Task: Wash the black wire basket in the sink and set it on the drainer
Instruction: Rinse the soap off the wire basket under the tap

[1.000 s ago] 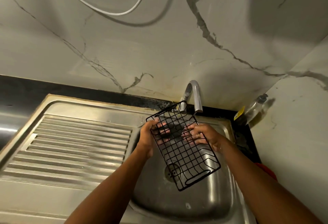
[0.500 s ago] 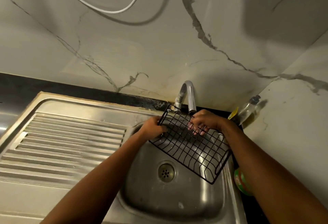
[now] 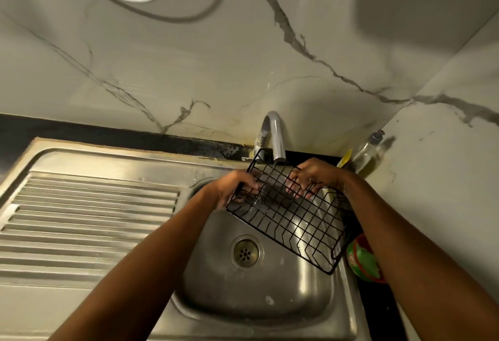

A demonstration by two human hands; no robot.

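The black wire basket [image 3: 294,222] hangs tilted over the steel sink bowl [image 3: 259,294], its far end under the tap spout [image 3: 276,138]. My left hand [image 3: 232,188] grips its left rim. My right hand [image 3: 316,177] holds its far right edge, fingers curled through the wires. The ridged drainer [image 3: 89,222] lies to the left of the bowl. I cannot tell whether water runs from the tap.
A clear soap bottle [image 3: 368,151] stands in the back right corner. A round green and red tub [image 3: 363,259] sits on the dark counter right of the sink. Marble walls close in behind and to the right. The drain [image 3: 245,251] is uncovered.
The basket swung from upright and facing me to lying flatter, shifted right and back under the tap. Both hands moved up to its far end.
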